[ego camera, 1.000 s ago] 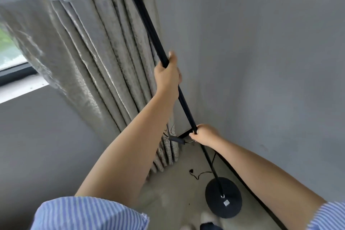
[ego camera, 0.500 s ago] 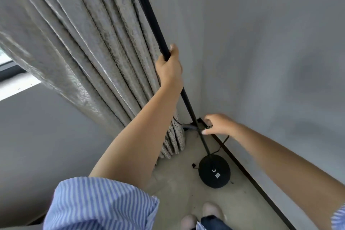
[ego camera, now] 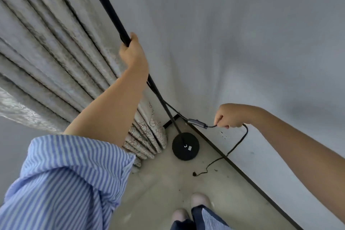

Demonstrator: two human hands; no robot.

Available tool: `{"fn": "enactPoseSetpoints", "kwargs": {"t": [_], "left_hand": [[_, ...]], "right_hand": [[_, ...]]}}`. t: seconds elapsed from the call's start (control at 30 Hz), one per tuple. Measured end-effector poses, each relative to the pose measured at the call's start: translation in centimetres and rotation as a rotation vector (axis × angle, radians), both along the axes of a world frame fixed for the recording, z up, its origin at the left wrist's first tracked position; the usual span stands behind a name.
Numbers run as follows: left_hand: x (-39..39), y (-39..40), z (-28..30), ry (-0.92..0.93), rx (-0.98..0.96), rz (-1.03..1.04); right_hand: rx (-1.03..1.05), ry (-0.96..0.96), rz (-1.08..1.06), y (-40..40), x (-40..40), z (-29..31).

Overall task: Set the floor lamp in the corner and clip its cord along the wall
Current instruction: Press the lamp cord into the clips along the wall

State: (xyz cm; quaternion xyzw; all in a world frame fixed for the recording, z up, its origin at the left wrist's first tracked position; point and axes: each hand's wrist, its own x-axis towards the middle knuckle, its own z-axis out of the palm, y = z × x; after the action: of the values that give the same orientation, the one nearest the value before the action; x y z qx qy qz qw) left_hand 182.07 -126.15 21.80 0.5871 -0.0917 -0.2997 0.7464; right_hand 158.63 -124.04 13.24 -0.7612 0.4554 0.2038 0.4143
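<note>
The black floor lamp pole [ego camera: 108, 6] rises from its round black base [ego camera: 185, 145], which rests on the floor in the corner. My left hand [ego camera: 131, 52] is closed around the pole halfway up. My right hand [ego camera: 228, 115] pinches the black cord [ego camera: 240, 141] just past the inline switch [ego camera: 197, 123], holding it out toward the right wall. The cord droops from my fingers down to the floor and ends in the plug [ego camera: 195, 174]. The lamp head is out of view above.
A grey patterned curtain [ego camera: 56, 65] hangs left of the lamp, its hem close to the base. A dark baseboard [ego camera: 242, 173] runs along the right wall [ego camera: 242, 43]. My shoes [ego camera: 188, 209] stand on the beige floor below the base.
My right hand left the pole, took hold of the cord and pulled it out to the right. The base now stands nearer the corner. The plug lies right of the base instead of left.
</note>
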Motion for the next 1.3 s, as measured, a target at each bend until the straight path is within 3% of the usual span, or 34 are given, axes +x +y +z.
{"fn": "enactPoseSetpoints", "kwargs": {"t": [0.13,0.57,0.8,0.93,1.0,1.13,1.23,1.3], "left_hand": [[-0.1,-1.9,-1.4,-0.008,0.049,-0.023],[-1.3,-4.8,-5.1,-0.217,0.109,-0.056],[-3.1,-2.1,-7.6,-0.481,0.526,-0.316],[-3.8,3.9,-10.3,-0.492,0.579,-0.407],[-3.7,8.0,-11.4,-0.603,0.600,-0.547],[-3.2,16.7,-12.6,-0.873,0.575,-1.018],[-2.8,22.4,-12.7,-1.204,0.434,-1.311],[-2.8,25.1,-12.6,-1.385,0.327,-1.369]], "right_hand": [[0.069,-0.107,-0.183,-0.9,-1.9,-0.6],[0.043,-0.238,-0.347,-0.8,-1.8,-5.6],[0.027,-0.323,-0.538,3.9,-2.9,-6.3],[-0.017,-0.386,-0.657,9.5,-3.5,-6.0],[-0.072,-0.407,-0.726,13.0,-3.5,-5.9],[-0.085,-0.467,-0.823,21.2,-1.8,-5.7],[-0.172,-0.566,-0.831,27.0,0.0,-4.9],[-0.212,-0.668,-0.820,30.5,0.8,-4.1]]}}
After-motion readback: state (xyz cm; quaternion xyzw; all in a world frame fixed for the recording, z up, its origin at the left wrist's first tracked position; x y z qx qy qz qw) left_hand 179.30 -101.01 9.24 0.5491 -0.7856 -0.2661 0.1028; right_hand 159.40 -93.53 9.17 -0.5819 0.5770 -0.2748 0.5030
